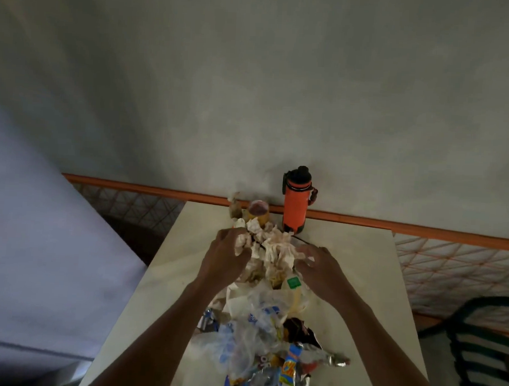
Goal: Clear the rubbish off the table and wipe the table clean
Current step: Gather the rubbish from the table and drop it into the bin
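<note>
Head view: my left hand grips the left side of the crumpled paper at the far middle of the table; my right hand has curled fingers on its right edge (grip likely, can't fully tell). Risk: the paper touches the orange bottle and sits just beside the cup, so dragging could tip either. Plastic wrappers near me may slide off. Count: one bottle, one cup, one paper heap, one wrapper pile (pieces uncountable).
</note>
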Demonstrator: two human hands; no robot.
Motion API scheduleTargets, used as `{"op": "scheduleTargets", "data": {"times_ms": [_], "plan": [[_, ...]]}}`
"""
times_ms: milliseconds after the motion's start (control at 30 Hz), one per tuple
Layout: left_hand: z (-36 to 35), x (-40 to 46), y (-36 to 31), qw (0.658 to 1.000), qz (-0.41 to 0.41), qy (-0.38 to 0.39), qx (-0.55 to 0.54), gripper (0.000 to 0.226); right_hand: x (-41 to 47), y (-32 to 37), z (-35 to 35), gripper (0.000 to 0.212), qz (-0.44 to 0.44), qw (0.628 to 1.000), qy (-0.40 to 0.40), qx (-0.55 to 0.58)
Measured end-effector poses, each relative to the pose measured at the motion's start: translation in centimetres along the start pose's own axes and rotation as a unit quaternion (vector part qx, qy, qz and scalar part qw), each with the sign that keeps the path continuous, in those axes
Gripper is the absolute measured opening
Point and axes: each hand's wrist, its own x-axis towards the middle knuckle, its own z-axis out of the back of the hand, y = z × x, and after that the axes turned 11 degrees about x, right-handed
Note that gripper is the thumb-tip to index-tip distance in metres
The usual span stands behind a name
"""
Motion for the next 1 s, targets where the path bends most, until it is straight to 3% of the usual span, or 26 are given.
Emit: {"op": "scheduleTargets", "data": {"times_ms": [167,467,767,833,1000], "plan": [[-2.4,5.8,0.6,0.999,0.037,0.017,0.018,0.048,5.8,-0.8,-0.9,0.040,-0.012,0.999,0.021,-0.049],[-7.1,14.9,3.3,0.995,0.075,0.039,0.054,0.050,16.0,-2.0,-4.9,0.040,-0.025,0.999,0.031,-0.037],[-8.5,17.0,3.0,0.994,0.054,0.024,0.095,0.047,20.2,-1.8,-6.3,0.035,-0.001,0.987,0.054,-0.151],[-13.4,21.8,7.8,0.989,0.099,0.034,0.104,0.045,27.3,-5.9,-11.6,0.035,-0.013,0.978,0.090,-0.189],[-14.2,22.0,6.8,0.984,0.085,0.019,0.152,0.049,27.3,-7.0,-12.1,0.031,-0.006,0.974,0.085,-0.210]]}}
